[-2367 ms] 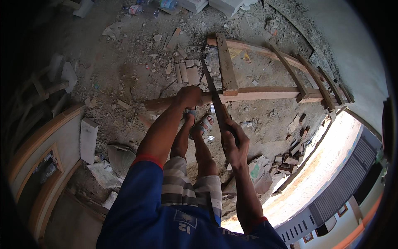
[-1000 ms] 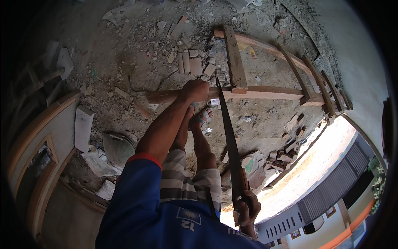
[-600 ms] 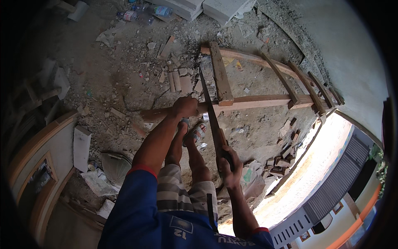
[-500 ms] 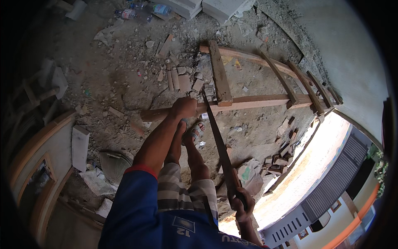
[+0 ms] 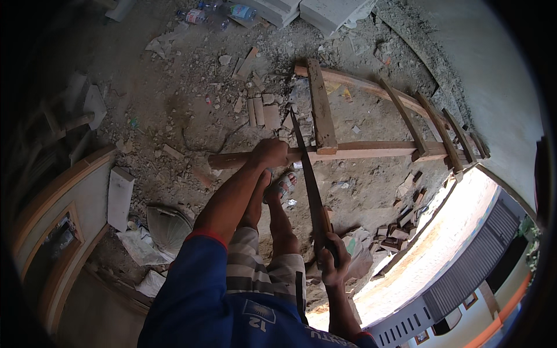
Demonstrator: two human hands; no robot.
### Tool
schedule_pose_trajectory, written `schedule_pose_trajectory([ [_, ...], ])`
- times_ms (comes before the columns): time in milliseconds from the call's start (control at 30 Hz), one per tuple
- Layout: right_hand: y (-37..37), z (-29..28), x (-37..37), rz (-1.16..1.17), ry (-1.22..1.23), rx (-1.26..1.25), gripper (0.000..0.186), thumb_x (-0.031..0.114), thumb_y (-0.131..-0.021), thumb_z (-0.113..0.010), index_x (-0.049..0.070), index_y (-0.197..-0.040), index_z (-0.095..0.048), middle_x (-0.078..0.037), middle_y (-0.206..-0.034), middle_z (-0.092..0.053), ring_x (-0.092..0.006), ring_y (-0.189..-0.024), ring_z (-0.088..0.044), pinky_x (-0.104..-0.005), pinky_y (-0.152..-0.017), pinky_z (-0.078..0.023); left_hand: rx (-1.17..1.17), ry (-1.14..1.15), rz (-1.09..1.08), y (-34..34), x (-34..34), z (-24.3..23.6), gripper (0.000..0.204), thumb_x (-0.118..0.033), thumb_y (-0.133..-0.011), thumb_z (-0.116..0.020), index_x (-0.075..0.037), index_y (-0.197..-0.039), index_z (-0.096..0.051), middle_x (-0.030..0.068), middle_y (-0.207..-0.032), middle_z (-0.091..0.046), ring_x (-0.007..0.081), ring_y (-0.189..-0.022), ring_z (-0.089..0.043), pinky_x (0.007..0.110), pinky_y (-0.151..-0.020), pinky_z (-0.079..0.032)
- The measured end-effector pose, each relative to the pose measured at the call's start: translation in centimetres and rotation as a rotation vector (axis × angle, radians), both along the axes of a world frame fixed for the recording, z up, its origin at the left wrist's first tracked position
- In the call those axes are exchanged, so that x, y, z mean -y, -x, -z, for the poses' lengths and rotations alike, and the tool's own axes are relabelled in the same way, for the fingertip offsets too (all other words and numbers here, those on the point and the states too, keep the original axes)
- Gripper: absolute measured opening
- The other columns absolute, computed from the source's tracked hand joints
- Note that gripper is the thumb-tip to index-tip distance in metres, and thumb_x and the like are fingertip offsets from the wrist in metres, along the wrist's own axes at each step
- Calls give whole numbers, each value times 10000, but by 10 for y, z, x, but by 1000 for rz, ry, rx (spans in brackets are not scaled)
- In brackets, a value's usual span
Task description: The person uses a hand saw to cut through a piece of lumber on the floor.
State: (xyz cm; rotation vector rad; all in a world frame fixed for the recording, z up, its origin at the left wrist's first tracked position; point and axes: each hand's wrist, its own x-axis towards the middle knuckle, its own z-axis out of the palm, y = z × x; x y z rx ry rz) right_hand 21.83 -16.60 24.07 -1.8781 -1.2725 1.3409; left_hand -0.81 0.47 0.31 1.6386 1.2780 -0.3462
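Note:
My right hand (image 5: 335,259) is wrapped round the handle of a handsaw (image 5: 308,168). Its long dark blade runs away from me across the near rail (image 5: 377,149) of a ladder-like wooden frame, and the tip reaches past the rail. Just left of the blade, my left hand (image 5: 270,153) grips the same rail, fingers closed over it. A short length of the rail sticks out to the left of that hand. A crosspiece (image 5: 321,107) joins the rail close to the right of the blade. Whether the teeth have cut into the wood cannot be made out.
My sandalled foot (image 5: 284,184) stands beneath the rail. Broken tiles (image 5: 271,116) and rubble lie beyond it. Plastic bottles (image 5: 241,11) and pale blocks (image 5: 331,14) are at the far side. Dark wood offcuts (image 5: 400,233) are piled at right, near a wall (image 5: 493,75).
My right hand has pushed the saw forward, so the tip reaches farther beyond the rail. The left hand keeps its grip on the rail. The whole view has shifted slightly.

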Motion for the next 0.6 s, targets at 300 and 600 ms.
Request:
schedule_pose_trajectory([
  [300, -11, 44, -8, -35, 19, 15, 355, 155, -876, -582, -41, -1171, -588, -150, -923, -682, -203, -764, -651, -325, -717, -520, 7, 27, -24, -9, 5, -8, 415, -325, -678, -762, -31, -964, -699, 204, -940, -694, 368, -918, -679, 455, -834, -533],
  [600, -21, -25, 22, -66, 50, 8, 374, 174, -862, -591, -58, -1156, -580, -169, -949, -683, -191, -825, -651, -307, -748, -510, 6, -3, -24, -2, 4, -6, 389, -313, -664, -765, -28, -922, -709, 189, -930, -703, 350, -921, -682, 445, -834, -537],
])
